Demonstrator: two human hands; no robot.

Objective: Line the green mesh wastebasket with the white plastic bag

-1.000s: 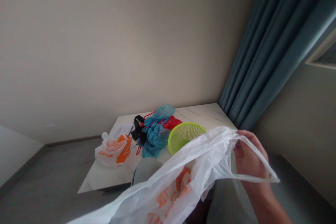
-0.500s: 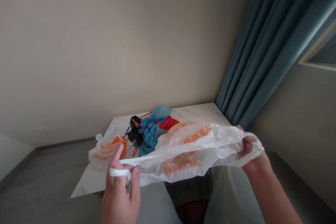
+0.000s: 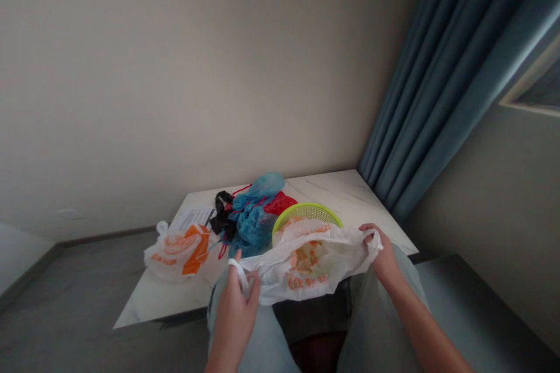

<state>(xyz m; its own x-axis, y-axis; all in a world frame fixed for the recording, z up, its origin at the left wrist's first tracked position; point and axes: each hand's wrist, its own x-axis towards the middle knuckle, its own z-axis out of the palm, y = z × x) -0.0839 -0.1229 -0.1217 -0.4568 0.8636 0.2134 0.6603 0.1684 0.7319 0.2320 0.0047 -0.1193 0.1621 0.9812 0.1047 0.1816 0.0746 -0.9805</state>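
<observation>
A white plastic bag (image 3: 345,250) with orange print is stretched sideways between my hands, above my lap, its mouth partly spread. My left hand (image 3: 240,297) grips the bag's left handle, which loops over the fingers. At the opposite end my right hand (image 3: 380,253) is closed around the other handle. Just behind the bag stands a yellow-green mesh basket (image 3: 321,210), its front hidden by the plastic. Left of the basket lies a heap of crumpled blue plastic bags (image 3: 254,227), with a red bag (image 3: 280,204) and a black bag (image 3: 223,218) against it.
Another white-and-orange bag (image 3: 179,252) lies at the left of the marble-patterned table (image 3: 153,300), near a printed sheet (image 3: 190,218). A wall is behind the table. Blue curtains (image 3: 420,99) hang at the right, above a dark grey surface (image 3: 472,303).
My hands have come closer together, so the bag hangs slacker and looks narrower. The left hand moved right, the right hand moved left. More of the basket now shows.
</observation>
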